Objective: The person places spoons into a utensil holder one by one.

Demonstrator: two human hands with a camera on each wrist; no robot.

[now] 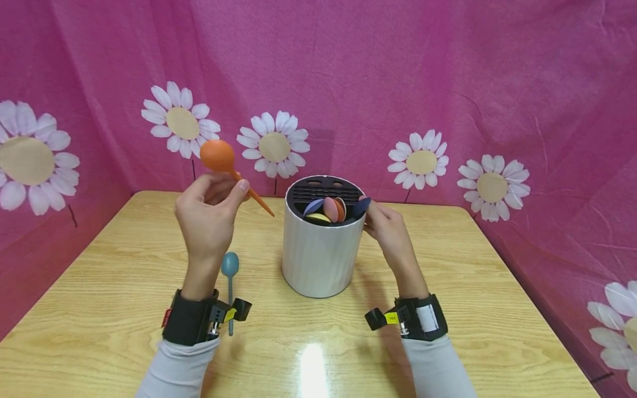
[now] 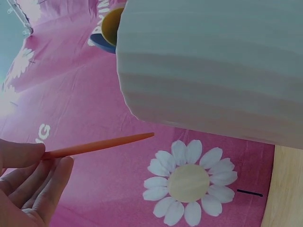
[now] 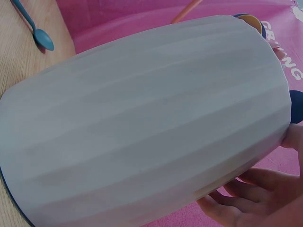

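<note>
My left hand [image 1: 206, 213] is raised to the left of a white ribbed utensil holder [image 1: 318, 257] and pinches an orange spoon [image 1: 217, 155] by its handle. The spoon's round bowl is up, and the tapered handle tip slants down toward the holder. On the holder's right side, my right hand [image 1: 390, 232] grips the wall near the rim, thumb by the top and fingers along the side in the right wrist view. A navy utensil head [image 1: 361, 207] sticks out beside that thumb. Purple, pink and yellow utensil heads [image 1: 318, 219] show inside the holder's black slotted top [image 1: 325, 190].
A teal spoon [image 1: 230, 265] lies on the wooden table [image 1: 278, 342], left of the holder and partly behind the left wrist's camera mount. Behind the table hangs a pink cloth [image 1: 348, 83] printed with white daisies, which also covers both sides.
</note>
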